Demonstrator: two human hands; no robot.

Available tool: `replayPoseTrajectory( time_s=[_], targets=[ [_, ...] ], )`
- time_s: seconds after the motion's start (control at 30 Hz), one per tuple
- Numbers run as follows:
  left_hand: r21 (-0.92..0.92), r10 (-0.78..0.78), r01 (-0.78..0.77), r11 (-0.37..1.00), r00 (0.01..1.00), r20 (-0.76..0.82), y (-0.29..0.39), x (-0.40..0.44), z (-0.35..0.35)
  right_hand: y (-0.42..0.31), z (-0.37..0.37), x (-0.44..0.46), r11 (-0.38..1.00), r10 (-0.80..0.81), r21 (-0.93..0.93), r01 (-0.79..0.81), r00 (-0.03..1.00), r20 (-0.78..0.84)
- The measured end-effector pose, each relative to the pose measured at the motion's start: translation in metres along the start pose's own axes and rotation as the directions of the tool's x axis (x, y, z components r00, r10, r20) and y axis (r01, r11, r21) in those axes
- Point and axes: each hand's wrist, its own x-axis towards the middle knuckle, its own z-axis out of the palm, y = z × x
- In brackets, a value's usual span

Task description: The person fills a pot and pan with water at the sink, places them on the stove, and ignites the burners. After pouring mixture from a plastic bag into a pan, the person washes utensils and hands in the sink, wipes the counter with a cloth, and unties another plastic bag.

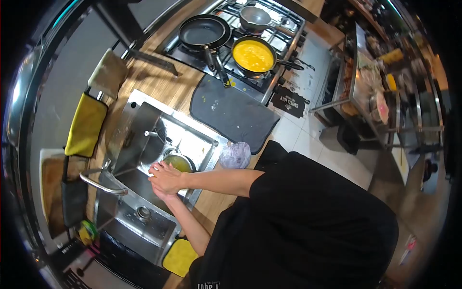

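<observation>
Over the sink [190,139], my right hand [168,179] lies closed across my left hand [162,193]. The two hands press together, and whatever may be between them is hidden. Most of the left hand's fingers are covered. Just beyond the hands, a metal bowl or pan [179,163] with yellowish-green contents sits in the sink basin. A curved metal faucet [103,188] reaches over the sink from the left. Beside the basin's right corner lies a crumpled greyish-purple cloth or bag [235,155].
A stove at the top holds a pan of yellow mixture [253,55], an empty black pan [204,31] and a metal saucepan [255,18]. A dark mat [231,113] lies between sink and stove. Yellow cloths [86,125] hang at left; another [180,257] lies near my left forearm.
</observation>
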Motion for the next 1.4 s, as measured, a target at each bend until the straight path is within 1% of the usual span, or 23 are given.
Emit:
replayPoseTrajectory(
  time_s=[0.07,0.13,0.17,0.2,0.27,0.3,0.43,0.5,0.53,0.6,0.67,0.8,0.9,0.93,0.97,1.03,1.07,1.13,1.17,1.23,1.33,1.37,1.4],
  targets=[
    [0.050,-0.052,0.054,0.997,0.998,-0.037,-0.001,0.005,0.008,0.005,0.003,0.006,1.000,-0.010,0.014,0.011,0.996,-0.086],
    [0.097,-0.083,0.088,0.991,0.995,-0.046,-0.003,0.007,0.013,0.006,-0.001,0.010,0.994,0.070,-0.085,-0.068,0.997,0.028],
    [0.124,-0.096,0.102,0.987,0.994,-0.049,-0.005,0.008,0.014,0.010,-0.002,0.013,0.993,0.096,-0.083,-0.081,0.977,0.192],
    [0.148,-0.108,0.115,0.982,0.993,-0.053,-0.007,0.011,0.015,0.010,0.001,0.015,0.993,0.099,-0.078,-0.086,0.978,0.182],
    [0.204,-0.132,0.140,0.969,0.990,-0.052,-0.010,0.014,0.016,0.011,0.007,0.014,0.962,0.272,-0.089,-0.259,0.939,0.210],
    [0.235,-0.143,0.154,0.960,0.988,-0.060,-0.011,0.015,0.017,0.010,0.008,0.013,0.948,0.318,-0.059,-0.312,0.938,0.136],
    [0.428,-0.152,0.198,0.882,0.978,-0.140,-0.012,0.022,0.010,0.018,-0.017,0.014,0.906,0.420,0.017,-0.423,0.903,0.095],
    [0.596,-0.079,0.233,0.768,0.959,-0.272,-0.009,0.028,-0.005,0.026,-0.024,0.015,0.861,0.506,0.037,-0.507,0.862,0.028],
    [0.702,0.009,0.277,0.656,0.928,-0.374,-0.006,0.032,-0.017,0.027,-0.045,0.014,0.855,0.507,0.087,-0.511,0.859,0.068],
    [0.807,0.195,0.439,0.396,0.818,-0.541,0.002,0.050,-0.045,0.034,-0.068,0.012,0.864,0.494,0.126,-0.487,0.869,-0.033],
    [0.815,0.241,0.351,0.461,0.835,-0.496,0.001,0.063,-0.074,0.033,-0.100,0.010,0.855,0.507,0.167,-0.490,0.859,-0.072],
    [0.799,0.263,0.391,0.457,0.798,-0.542,0.000,0.056,-0.053,0.040,-0.110,0.006,0.835,0.535,0.219,-0.504,0.838,-0.112],
    [0.757,0.241,0.299,0.580,0.825,-0.511,0.000,0.049,-0.046,0.036,-0.093,0.003,0.833,0.531,0.266,-0.484,0.835,-0.144],
    [0.698,0.170,0.265,0.665,0.856,-0.488,0.001,0.046,-0.040,0.033,-0.083,0.001,0.837,0.511,0.296,-0.460,0.850,-0.126],
    [0.547,-0.038,0.239,0.802,0.935,-0.353,0.004,0.046,-0.044,0.028,-0.076,-0.005,0.861,0.440,0.333,-0.384,0.891,-0.109],
    [0.388,-0.335,0.336,0.858,0.939,-0.072,-0.009,0.019,0.030,0.023,-0.045,-0.013,0.860,0.392,0.386,-0.335,0.917,-0.078],
    [0.384,-0.365,0.357,0.852,0.930,-0.055,-0.014,0.016,0.037,0.011,-0.046,-0.018,0.842,0.385,0.421,-0.338,0.923,-0.028],
    [0.393,-0.393,0.380,0.837,0.918,-0.050,-0.022,0.010,0.044,0.014,0.006,-0.019,0.988,0.147,-0.032,-0.151,0.982,-0.117],
    [0.407,-0.387,0.377,0.832,0.920,-0.061,-0.026,0.010,0.044,0.011,0.001,-0.026,0.983,0.107,-0.126,-0.136,0.971,-0.215],
    [0.458,-0.375,0.369,0.809,0.923,-0.081,-0.029,0.014,0.043,0.000,-0.018,-0.017,0.969,0.244,-0.022,-0.246,0.968,-0.054],
    [0.524,-0.385,0.379,0.763,0.917,-0.103,-0.058,0.030,0.047,-0.009,-0.028,0.000,0.891,0.447,-0.002,-0.454,0.877,0.177],
    [0.557,-0.388,0.385,0.736,0.914,-0.118,-0.072,0.037,0.052,-0.020,-0.021,0.000,0.842,0.507,-0.235,-0.486,0.862,0.030],
    [0.577,-0.393,0.393,0.716,0.910,-0.132,-0.087,0.041,0.055,0.004,-0.037,-0.014,0.948,0.212,-0.242,-0.207,0.977,-0.009]
  ],
)
